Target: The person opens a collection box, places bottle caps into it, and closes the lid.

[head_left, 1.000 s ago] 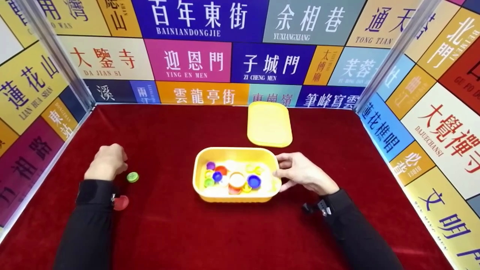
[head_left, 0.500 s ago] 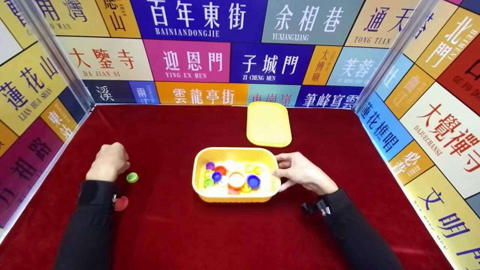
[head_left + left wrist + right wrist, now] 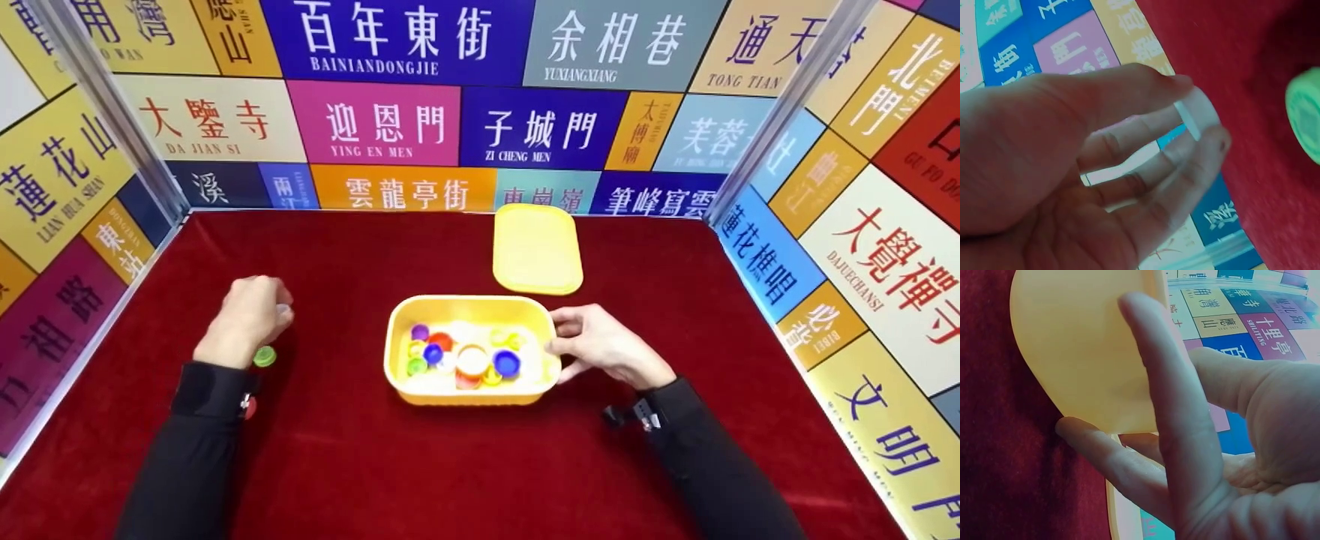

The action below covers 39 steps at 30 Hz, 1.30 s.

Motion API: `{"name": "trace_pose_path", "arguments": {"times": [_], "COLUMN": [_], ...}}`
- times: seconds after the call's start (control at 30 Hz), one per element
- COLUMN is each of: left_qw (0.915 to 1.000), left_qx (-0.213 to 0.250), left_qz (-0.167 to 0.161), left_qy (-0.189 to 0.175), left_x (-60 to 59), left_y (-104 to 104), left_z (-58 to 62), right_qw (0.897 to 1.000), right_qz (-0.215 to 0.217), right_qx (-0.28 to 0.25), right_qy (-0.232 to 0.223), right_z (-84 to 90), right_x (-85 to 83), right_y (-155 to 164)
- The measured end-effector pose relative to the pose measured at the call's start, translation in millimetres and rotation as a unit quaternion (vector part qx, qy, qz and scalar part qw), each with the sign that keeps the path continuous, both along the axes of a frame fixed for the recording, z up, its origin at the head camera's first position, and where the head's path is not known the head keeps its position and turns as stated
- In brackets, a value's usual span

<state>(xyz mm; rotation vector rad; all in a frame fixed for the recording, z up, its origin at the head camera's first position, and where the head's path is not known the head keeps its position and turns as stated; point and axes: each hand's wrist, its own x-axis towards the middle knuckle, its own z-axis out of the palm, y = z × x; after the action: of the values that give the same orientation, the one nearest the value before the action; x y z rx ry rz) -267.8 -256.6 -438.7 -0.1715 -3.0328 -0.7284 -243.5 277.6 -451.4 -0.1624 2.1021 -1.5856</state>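
A small white bottle cap [image 3: 1202,112] is pinched between the thumb and fingertips of my left hand [image 3: 247,319], raised above the red cloth at the left. Below that hand lies a green bottle cap [image 3: 264,356]; a red cap [image 3: 250,407] is mostly hidden by the left wrist. My right hand [image 3: 604,345] holds the right end of a yellow plastic box [image 3: 472,399], its fingers against the end wall in the right wrist view. Inside the box are several small caps, among them a blue cap [image 3: 507,364], a purple cap [image 3: 420,332] and a larger white cap [image 3: 472,360].
The yellow lid [image 3: 538,249] lies flat behind the box, near the back wall. Red cloth [image 3: 337,465] covers the tabletop. Printed panels [image 3: 375,124] enclose it at the back and both sides.
My left hand has lifted and shifted right and farther back, now showing the white cap in its fingers. The right hand and the box have stayed in place.
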Motion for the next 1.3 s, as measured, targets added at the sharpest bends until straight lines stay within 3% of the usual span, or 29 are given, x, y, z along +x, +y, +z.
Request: {"name": "trace_pose_path", "arguments": {"times": [0.23,0.43,0.53,0.7,0.97,1.1,1.3], "left_qw": [0.9943,0.9763,0.9672,0.9563,0.9358,0.9336,0.9310], "left_qx": [0.025,0.056,0.070,0.073,0.036,0.018,0.002], "left_qz": [-0.061,-0.112,-0.138,-0.194,-0.296,-0.312,-0.313], "left_qy": [0.084,0.176,0.202,0.206,0.188,0.175,0.188], "left_x": [6.3,14.2,18.3,27.4,42.0,48.4,52.0], "left_y": [36.4,78.0,97.3,124.0,150.6,156.2,156.4], "left_z": [-1.7,-6.0,-8.9,-13.4,-21.6,-23.1,-22.6], "right_qw": [1.000,1.000,1.000,1.000,1.000,1.000,1.000], "right_qz": [0.002,0.000,-0.002,-0.004,-0.002,-0.001,0.000], "right_qx": [-0.001,0.002,0.003,0.003,0.005,0.004,0.004], "right_qy": [0.000,0.001,0.002,0.001,0.003,0.002,0.002], "right_z": [0.3,0.0,-0.3,-1.4,-1.4,-0.8,-0.5], "right_x": [-0.4,-0.3,-0.1,-0.4,-0.3,-0.4,-0.7], "right_y": [0.4,0.6,0.3,0.0,0.3,0.5,0.6]}}
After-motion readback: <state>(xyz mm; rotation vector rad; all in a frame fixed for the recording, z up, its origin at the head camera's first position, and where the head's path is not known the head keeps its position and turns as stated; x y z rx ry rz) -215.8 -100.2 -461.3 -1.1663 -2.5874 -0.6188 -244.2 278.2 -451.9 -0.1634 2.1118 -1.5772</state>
